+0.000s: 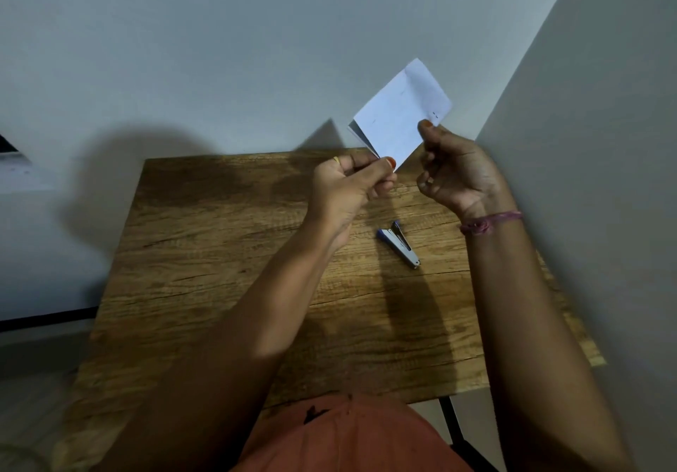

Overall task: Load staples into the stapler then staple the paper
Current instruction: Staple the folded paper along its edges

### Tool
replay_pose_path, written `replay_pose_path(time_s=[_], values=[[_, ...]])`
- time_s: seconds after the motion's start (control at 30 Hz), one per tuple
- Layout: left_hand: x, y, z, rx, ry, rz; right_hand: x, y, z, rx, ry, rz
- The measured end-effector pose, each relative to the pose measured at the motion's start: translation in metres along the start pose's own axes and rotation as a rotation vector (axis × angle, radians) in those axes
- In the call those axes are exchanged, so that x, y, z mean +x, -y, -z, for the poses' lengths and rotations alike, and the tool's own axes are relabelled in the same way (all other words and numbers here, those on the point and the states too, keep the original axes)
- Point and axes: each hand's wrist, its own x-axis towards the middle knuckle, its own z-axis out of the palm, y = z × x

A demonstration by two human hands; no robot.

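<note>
A small folded white paper (401,112) is held up in the air above the far edge of the table, tilted like a diamond. My left hand (350,189) pinches its lower corner between thumb and fingers. My right hand (456,171) pinches its right edge, just below two small dark marks near that corner. A little blue and silver stapler (400,242) lies on the wooden table (219,251) below my hands, untouched, its jaws slightly apart.
A pale wall rises behind the table and another wall stands close on the right. The table's right edge (571,306) runs along that wall. A dark shelf edge shows at far left. My orange garment fills the bottom of the view.
</note>
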Motion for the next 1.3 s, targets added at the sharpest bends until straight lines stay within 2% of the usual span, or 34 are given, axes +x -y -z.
replay_pose_path(time_s=[0.3,0.6,0.77,0.9,1.0,1.1,1.17,1.3], values=[[-0.003,-0.004,0.002,-0.012,0.053,-0.012,0.001,0.003,0.008,0.036,0.009,0.020],[-0.003,-0.003,0.006,-0.007,0.092,0.008,-0.003,0.014,0.018,-0.114,0.003,0.072],[0.000,-0.001,0.023,0.017,0.062,0.042,-0.002,0.021,0.032,-0.099,-0.055,0.071],[0.000,0.002,0.041,0.050,-0.006,0.054,-0.006,0.027,0.047,-0.179,-0.109,0.089],[0.000,0.005,0.044,0.038,-0.017,0.060,-0.009,0.018,0.041,-0.211,-0.119,0.084],[-0.002,0.008,0.040,0.029,0.008,0.069,-0.012,0.000,0.025,-0.275,-0.036,0.029],[-0.003,0.009,0.038,0.035,0.025,0.077,-0.011,-0.011,0.015,-0.222,-0.004,0.021],[-0.005,0.012,0.037,0.056,0.020,0.074,-0.007,-0.017,0.008,-0.157,-0.054,0.058]])
